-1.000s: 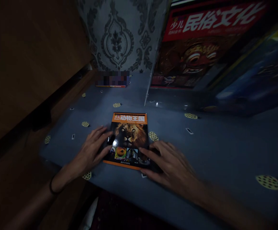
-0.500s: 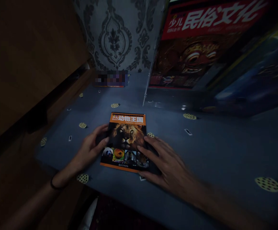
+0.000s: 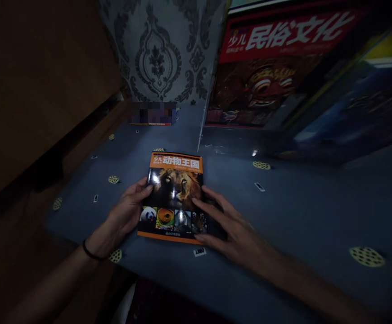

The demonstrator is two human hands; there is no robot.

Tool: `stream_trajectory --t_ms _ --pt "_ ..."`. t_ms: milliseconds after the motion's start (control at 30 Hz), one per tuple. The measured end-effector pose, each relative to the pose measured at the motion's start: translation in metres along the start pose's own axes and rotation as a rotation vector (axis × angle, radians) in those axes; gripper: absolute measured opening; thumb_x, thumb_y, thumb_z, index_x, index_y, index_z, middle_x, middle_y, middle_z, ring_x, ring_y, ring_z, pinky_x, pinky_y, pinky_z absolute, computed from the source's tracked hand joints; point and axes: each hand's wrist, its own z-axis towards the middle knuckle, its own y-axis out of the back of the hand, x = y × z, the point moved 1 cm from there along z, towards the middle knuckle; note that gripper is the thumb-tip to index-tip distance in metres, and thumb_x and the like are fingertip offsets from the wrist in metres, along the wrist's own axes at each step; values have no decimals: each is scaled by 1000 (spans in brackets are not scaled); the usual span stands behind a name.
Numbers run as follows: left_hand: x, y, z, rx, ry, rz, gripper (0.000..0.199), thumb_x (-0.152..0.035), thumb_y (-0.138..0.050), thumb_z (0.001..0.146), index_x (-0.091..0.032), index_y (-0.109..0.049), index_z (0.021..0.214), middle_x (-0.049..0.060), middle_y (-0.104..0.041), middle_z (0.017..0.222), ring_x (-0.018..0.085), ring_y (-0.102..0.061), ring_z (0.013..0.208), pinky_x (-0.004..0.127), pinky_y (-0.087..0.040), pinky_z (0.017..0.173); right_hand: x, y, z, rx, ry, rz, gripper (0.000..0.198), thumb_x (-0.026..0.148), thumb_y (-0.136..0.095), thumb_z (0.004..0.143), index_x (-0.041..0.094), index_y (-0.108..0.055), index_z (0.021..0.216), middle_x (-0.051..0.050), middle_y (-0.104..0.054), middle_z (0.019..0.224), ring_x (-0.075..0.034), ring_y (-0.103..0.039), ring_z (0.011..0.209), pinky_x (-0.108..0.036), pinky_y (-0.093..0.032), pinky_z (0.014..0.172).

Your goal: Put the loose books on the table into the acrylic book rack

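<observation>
The work surface is a table covered with a matte grey-blue cloth [image 3: 304, 216], printed with yellow, black-dotted oval motifs [image 3: 261, 165] and small rectangular labels [image 3: 200, 252]. The glossy black-and-orange paperback book with a lion on its cover [image 3: 173, 191] is located near the front edge of the table, cover up, title edge away from the person. A row of 4 small pictures crosses the lower part of the cover.

The left hand [image 3: 128, 207] holds the left side of the book, thumb on the cover and fingers at the edge. A thin black band [image 3: 92, 252] encircles the left wrist. The right hand [image 3: 234, 227] is spread wide, with fingertips on the right side of the cover and the thumb at the lower right corner. In the dim light, it is unclear whether the book's left side is raised off the cloth.

At the rear right, a transparent stand [image 3: 229, 146] supports a large red-and-brown book with a mask picture [image 3: 266, 74]; a blue book [image 3: 358, 108] leans beside it. A low, pixelated object [image 3: 151, 114] lies near the grey damask-patterned wall [image 3: 158, 58]. A brown panel [image 3: 40, 76] bounds the left side.
</observation>
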Motion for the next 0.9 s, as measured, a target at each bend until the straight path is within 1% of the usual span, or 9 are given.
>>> stream_trajectory --t_ms 67,133,233,300,400,500,567,733,900 --pt "-2 -2 1 39 -33 -12 39 -20 -80 79 -16 -68 116 7 -76 108 21 -72 99 34 -57 93 -1 2 2 -38 -49 50 66 46 -61 95 43 -33 155 -7 -29 165 -34 -45 143 -55 -54 106" --pt "-4 -6 2 80 -74 -31 41 -21 -80 79 -17 -68 118 7 -76 110 23 -72 104 37 -56 97 -1 4 5 -99 -98 91 63 43 -64 94 45 -40 151 -6 -36 161 -34 -50 138 -55 -56 103" --pt "-7 -15 3 115 -124 -56 43 -24 -81 79 -18 -69 119 6 -76 113 25 -70 110 39 -55 101 0 7 9 -160 -162 209 53 37 -63 95 43 -50 146 -6 -59 138 -27 -64 119 -49 -61 95" --pt "-8 -19 4 114 -152 -60 41 -28 -81 79 -19 -70 118 6 -76 112 26 -70 112 41 -54 101 2 8 11 -189 -197 308 48 32 -61 95 40 -56 142 -5 -69 119 -23 -69 102 -44 -63 88" --pt "-8 -24 7 42 -228 -47 34 -35 -81 80 -19 -73 109 5 -78 108 25 -70 111 40 -54 102 5 9 14 -218 -270 422 45 27 -63 91 36 -62 135 -3 -71 99 -19 -67 85 -35 -63 72" --pt "-9 -32 11 -41 -350 -29 35 -45 -81 78 -17 -76 98 5 -79 101 24 -71 110 37 -53 103 9 9 19 -228 -328 558 43 26 -62 88 32 -64 130 -2 -65 95 -15 -64 74 -26 -58 56" --pt "-11 -40 13 -56 -415 -20 40 -52 -80 77 -16 -76 95 6 -80 99 25 -71 109 37 -54 102 11 10 25 -269 -326 628 38 25 -61 86 30 -64 123 -2 -63 95 -14 -64 76 -25 -58 58" --pt "-22 -56 21 -99 -526 35 54 -64 -70 82 -15 -76 105 7 -80 102 29 -68 116 39 -53 104 13 18 43 -422 -256 599 23 21 -61 84 27 -60 106 -1 -64 96 -17 -65 94 -32 -57 85" --pt "-24 -53 40 -158 -599 90 67 -71 -55 88 -17 -70 125 9 -77 116 29 -66 122 39 -53 106 8 19 55 -473 -196 562 21 23 -58 85 27 -55 106 -2 -64 104 -15 -65 87 -31 -56 81"
